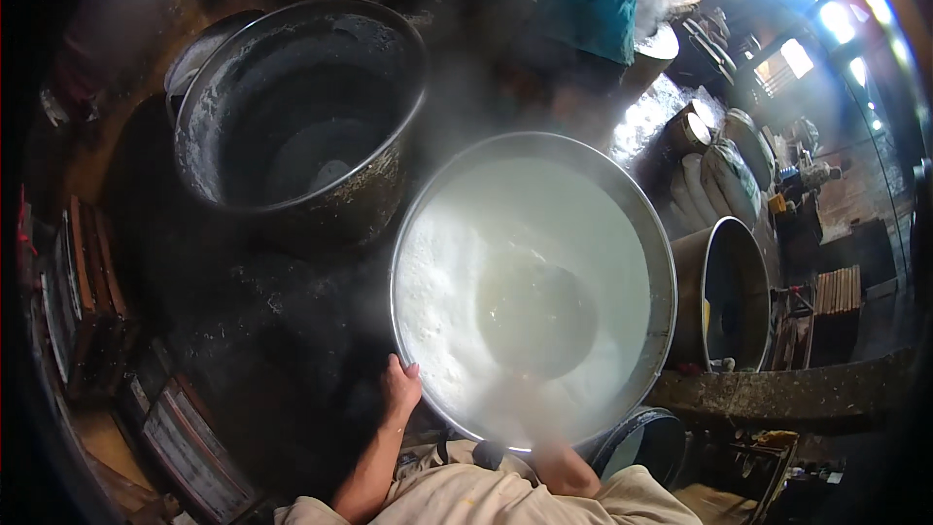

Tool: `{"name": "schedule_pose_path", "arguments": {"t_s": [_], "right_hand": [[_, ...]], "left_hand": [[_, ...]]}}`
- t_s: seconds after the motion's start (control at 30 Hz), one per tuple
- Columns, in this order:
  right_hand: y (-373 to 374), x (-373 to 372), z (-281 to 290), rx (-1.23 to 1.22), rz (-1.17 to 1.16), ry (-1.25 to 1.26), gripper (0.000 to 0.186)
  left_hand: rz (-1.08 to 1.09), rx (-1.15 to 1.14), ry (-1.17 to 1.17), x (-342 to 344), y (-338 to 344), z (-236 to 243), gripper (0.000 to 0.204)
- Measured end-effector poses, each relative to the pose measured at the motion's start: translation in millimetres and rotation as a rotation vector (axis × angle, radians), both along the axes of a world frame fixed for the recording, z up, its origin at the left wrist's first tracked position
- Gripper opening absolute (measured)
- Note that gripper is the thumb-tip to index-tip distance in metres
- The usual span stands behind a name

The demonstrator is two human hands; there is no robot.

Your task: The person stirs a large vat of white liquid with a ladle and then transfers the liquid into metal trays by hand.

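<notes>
In front of me stands a large round metal vat (671, 282) holding pale milky liquid, with white foam along its left side. My left hand (400, 387) is closed on the near-left part of the vat's rim. My right forearm reaches over the near rim, and my right hand (533, 418) is a blur in the steam above the liquid, its fingers not readable. Just beyond that hand, a round, bowl-like shape (537, 316) shows in the liquid; whether the hand holds it is hidden by the haze.
At the far left is a big dark-walled pot (423, 87). Another metal drum (690, 282) stands at the right, with a dark bucket (646, 442) near my right side. Wooden frames (194, 447) lean at the left. A person in a teal garment (593, 0) is beyond the vat; sacks (729, 180) lie behind right.
</notes>
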State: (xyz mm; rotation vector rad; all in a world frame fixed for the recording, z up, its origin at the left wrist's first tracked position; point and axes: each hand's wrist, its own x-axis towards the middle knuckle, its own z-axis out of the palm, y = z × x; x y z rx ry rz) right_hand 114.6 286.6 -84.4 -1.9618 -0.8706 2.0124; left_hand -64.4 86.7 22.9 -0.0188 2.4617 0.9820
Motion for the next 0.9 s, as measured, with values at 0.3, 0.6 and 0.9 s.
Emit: {"name": "schedule_pose_path", "arguments": {"t_s": [0.3,0.6,0.9], "right_hand": [[106,168,77,0.767,0.027,-0.461,0.019],[77,487,143,1.029,0.012,-0.987,0.032],[104,606,43,0.437,-0.099,-1.088,0.058]], "left_hand": [[0.047,0.072,0.119,9,-1,-20,0.022],[0.091,-0.015,0.046,96,22,1,0.043],[0.175,-0.007,-0.164,112,1,-31,0.036]]}}
